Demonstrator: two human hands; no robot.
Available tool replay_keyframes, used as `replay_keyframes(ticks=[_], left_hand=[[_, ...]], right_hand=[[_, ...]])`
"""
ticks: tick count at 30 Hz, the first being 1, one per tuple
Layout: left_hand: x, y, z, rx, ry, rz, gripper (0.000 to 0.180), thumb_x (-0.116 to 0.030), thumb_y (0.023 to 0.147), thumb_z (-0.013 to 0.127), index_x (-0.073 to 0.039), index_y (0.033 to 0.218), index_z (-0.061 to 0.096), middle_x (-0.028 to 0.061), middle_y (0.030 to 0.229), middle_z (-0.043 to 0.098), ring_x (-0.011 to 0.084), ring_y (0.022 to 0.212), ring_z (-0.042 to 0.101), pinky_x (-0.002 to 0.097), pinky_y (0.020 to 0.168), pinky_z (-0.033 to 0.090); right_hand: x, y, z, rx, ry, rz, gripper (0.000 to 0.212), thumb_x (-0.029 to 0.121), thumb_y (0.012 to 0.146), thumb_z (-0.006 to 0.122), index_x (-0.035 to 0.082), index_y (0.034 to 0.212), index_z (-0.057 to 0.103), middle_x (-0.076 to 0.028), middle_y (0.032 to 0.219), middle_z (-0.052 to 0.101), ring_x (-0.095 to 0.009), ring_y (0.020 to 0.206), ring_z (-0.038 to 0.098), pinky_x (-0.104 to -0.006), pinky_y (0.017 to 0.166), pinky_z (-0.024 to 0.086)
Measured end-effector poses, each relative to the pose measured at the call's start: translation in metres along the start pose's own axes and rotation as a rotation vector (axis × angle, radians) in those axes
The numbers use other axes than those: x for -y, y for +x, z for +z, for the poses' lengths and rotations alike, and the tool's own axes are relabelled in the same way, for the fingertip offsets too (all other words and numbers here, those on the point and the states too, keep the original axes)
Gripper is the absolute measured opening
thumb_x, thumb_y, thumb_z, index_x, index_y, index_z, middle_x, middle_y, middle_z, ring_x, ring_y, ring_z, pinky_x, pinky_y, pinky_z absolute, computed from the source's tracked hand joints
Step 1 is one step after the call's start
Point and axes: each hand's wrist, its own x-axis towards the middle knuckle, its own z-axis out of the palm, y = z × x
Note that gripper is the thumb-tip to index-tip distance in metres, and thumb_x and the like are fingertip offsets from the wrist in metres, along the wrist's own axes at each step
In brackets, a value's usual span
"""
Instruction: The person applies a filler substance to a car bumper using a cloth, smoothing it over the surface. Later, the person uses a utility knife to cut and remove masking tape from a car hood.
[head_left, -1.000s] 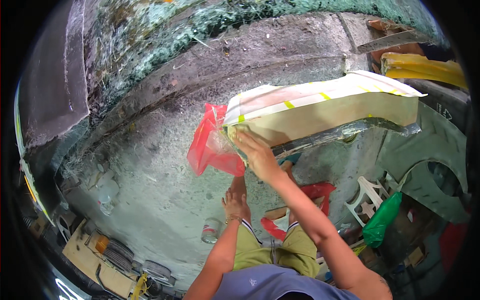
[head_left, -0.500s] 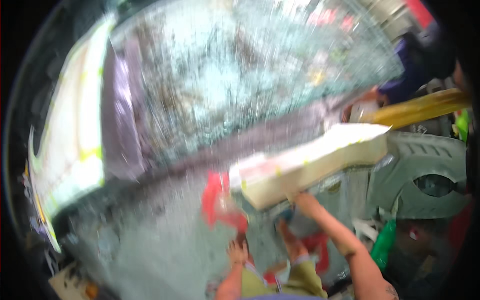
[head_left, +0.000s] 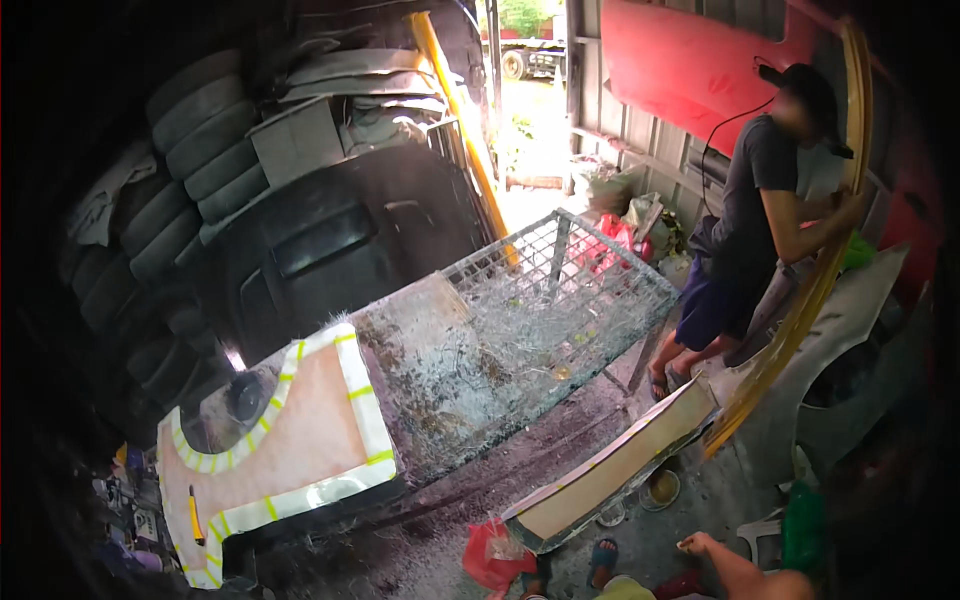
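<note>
My right hand [head_left: 703, 548] is at the lower right, its fingers loosely apart with nothing seen in them. Apart from it, just beyond, a long narrow beige panel [head_left: 620, 460] with white and yellow-green taped edges rests tilted on the floor. My left hand is out of view. Left of the middle, a flat beige panel [head_left: 300, 400] with a curved cut-out and a white border marked in yellow-green lies on a metal-mesh table [head_left: 520, 340]. A yellow utility knife [head_left: 195, 515] sits on that panel.
At the right a co-worker [head_left: 765, 190] stands holding a long yellow strip [head_left: 830, 270]. A grey body panel [head_left: 860, 350] leans behind it. Stacked tyres [head_left: 205, 130] rise at the back left. A red plastic bag [head_left: 495, 555], a round tub [head_left: 660, 490] and a green bottle [head_left: 803, 530] stand low down.
My view has tilted up and away. My right hand, earlier at the long panel's edge, is now apart from it. The panel now rests on the floor. My left hand has gone out of view.
</note>
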Motion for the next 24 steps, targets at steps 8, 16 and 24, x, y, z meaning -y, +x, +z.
replay_keyframes(ticks=[8,16,24], left_hand=[[0.025,0.011,-0.052,0.229,-0.158,-0.175,0.049,-0.042,0.088,0.048,-0.001,0.114,0.052,0.0146,0.102,0.062,0.0264,0.088,0.063,0.0424,0.068,0.050],[0.020,0.024,-0.047,0.218,-0.403,-0.176,0.036,-0.033,0.088,0.055,-0.004,0.108,0.055,0.0086,0.080,0.066,0.0182,0.059,0.063,0.0314,0.044,0.047],[0.031,0.013,-0.034,0.254,-0.517,-0.324,0.028,-0.034,0.090,0.050,-0.009,0.102,0.056,0.0069,0.080,0.064,0.0199,0.061,0.060,0.0385,0.049,0.048]], right_hand=[[0.016,-0.055,0.018,0.038,0.133,-0.131,0.027,0.032,0.080,0.065,0.024,0.106,0.068,-0.014,0.108,0.064,-0.027,0.100,0.061,-0.0325,0.088,0.045],[0.016,-0.075,0.002,-0.116,0.124,-0.222,0.037,0.007,0.074,0.059,0.022,0.106,0.068,-0.012,0.103,0.066,-0.024,0.093,0.063,-0.0309,0.084,0.046],[-0.023,-0.093,0.025,-0.172,0.277,-0.175,0.034,0.008,0.074,0.062,0.022,0.104,0.069,-0.011,0.095,0.068,-0.021,0.085,0.064,-0.0294,0.080,0.046]])
